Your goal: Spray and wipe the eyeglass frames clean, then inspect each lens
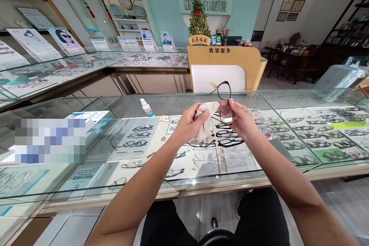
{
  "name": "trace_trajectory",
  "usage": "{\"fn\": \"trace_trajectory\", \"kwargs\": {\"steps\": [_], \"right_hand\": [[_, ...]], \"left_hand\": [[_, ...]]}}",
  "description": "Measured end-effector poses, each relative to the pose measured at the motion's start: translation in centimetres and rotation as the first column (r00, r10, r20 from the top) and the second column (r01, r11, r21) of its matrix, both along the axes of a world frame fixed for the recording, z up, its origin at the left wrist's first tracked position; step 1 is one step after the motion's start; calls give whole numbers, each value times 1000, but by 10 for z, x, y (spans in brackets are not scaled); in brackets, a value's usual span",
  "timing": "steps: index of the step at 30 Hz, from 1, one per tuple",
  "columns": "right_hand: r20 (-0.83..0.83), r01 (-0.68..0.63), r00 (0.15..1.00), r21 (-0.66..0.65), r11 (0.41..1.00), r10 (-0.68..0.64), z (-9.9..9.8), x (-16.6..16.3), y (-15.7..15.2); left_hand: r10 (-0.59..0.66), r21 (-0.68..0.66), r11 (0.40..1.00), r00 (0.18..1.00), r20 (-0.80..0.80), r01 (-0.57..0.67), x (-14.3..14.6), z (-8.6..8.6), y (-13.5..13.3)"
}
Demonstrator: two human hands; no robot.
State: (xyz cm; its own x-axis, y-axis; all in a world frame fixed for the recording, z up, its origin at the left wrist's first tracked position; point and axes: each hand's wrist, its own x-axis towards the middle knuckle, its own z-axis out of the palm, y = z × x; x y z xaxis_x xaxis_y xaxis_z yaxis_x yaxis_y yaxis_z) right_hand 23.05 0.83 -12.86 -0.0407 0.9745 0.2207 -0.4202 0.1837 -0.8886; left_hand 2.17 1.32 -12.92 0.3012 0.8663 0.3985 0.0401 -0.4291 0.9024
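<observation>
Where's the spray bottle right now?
In the head view, the spray bottle sits on the glass counter, just left of the left hand holding the cloth, while the right hand holds the glasses.

A pixelated patch (50,140) blots out part of the surface (161,103) at left. The left hand (187,123) swallows much of the cloth (203,132), the right hand (243,121) covers the lower rim of the glasses (226,113), and both elbows are cut off below.

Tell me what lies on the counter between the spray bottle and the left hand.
A small flat pale packet lies there on top, in the head view.
</observation>
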Motion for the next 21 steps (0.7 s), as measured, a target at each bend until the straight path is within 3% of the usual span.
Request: {"fn": "trace_trajectory", "kwargs": {"steps": [5, 15, 21], "right_hand": [[2, -31, 1000, 4, 999, 31, 3, 3, -3], [20, -124, 992, 10, 992, 124, 0, 1, -4], [24, -33, 999, 7, 999, 33, 3, 1, -5]], "left_hand": [[92, 55, 994, 995, -26, -91, 2, -1, -3], [79, 47, 996, 997, 10, -79, 3, 2, -4], [129, 37, 991, 992, -13, -128, 2, -1, -1]]}}
